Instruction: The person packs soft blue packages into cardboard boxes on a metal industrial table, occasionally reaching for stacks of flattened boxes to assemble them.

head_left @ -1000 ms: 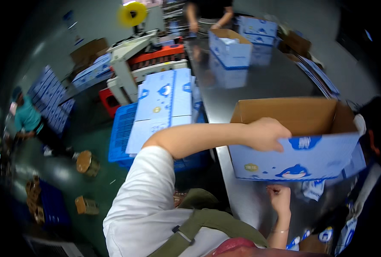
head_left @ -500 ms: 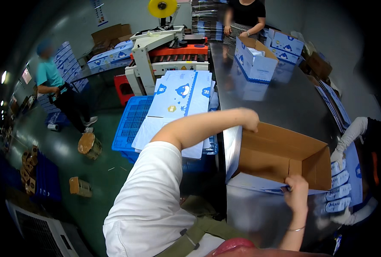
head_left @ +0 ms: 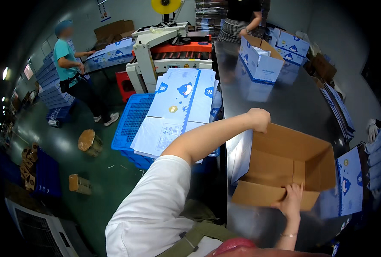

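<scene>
One box [head_left: 280,165]: L hand [head_left: 259,119] gripping, R hand [head_left: 290,201] grip unclear; flat ctns [head_left: 177,105] nearby.

Single head view: left fisheye of pair worn on person's head. Looks down and forward, upright, not mirrored. Very wide; black rim around, left-side stacks lean with lens bend. White sleeve [head_left: 149,201] nearest lens, entering from lower edge. Left grip [head_left: 259,120] and right grip [head_left: 291,200] close, right of centre; open carton [head_left: 276,150] seen from above into inside. Table [head_left: 280,107] runs near to far on right, floor [head_left: 113,188] on left. Sealing machine [head_left: 173,55] farther off.
</scene>
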A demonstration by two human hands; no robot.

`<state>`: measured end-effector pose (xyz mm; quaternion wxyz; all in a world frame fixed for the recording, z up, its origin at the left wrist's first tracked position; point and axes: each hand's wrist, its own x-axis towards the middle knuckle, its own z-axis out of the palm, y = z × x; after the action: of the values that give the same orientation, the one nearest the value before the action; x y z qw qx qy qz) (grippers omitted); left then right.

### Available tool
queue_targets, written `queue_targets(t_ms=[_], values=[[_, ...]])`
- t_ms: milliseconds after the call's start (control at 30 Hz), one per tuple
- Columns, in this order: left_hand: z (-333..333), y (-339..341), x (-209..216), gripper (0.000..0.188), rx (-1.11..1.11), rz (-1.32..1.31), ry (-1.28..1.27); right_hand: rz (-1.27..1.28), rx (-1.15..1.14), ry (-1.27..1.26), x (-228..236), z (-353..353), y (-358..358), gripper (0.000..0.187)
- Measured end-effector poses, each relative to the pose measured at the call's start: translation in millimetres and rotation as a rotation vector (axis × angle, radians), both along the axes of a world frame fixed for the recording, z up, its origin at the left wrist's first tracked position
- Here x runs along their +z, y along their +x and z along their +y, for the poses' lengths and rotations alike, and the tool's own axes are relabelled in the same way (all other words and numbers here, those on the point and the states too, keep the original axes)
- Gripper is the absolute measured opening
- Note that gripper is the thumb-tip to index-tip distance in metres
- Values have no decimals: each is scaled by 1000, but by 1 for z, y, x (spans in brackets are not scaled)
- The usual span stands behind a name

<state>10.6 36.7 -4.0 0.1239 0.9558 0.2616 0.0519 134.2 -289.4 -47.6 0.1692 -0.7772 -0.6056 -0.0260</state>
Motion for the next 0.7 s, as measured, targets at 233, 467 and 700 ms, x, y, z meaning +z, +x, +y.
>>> queue_targets(t_ms=[233, 467, 700], values=[[-1, 53, 12, 40, 88, 242, 76, -194, -156, 551, -80, 14, 35, 71], [6, 13, 10, 38, 122, 26, 144, 214, -306, 452, -102, -25, 1, 80], [22, 6, -7, 30, 117, -50, -57, 267, -406, 234, -127, -109, -9, 54]])
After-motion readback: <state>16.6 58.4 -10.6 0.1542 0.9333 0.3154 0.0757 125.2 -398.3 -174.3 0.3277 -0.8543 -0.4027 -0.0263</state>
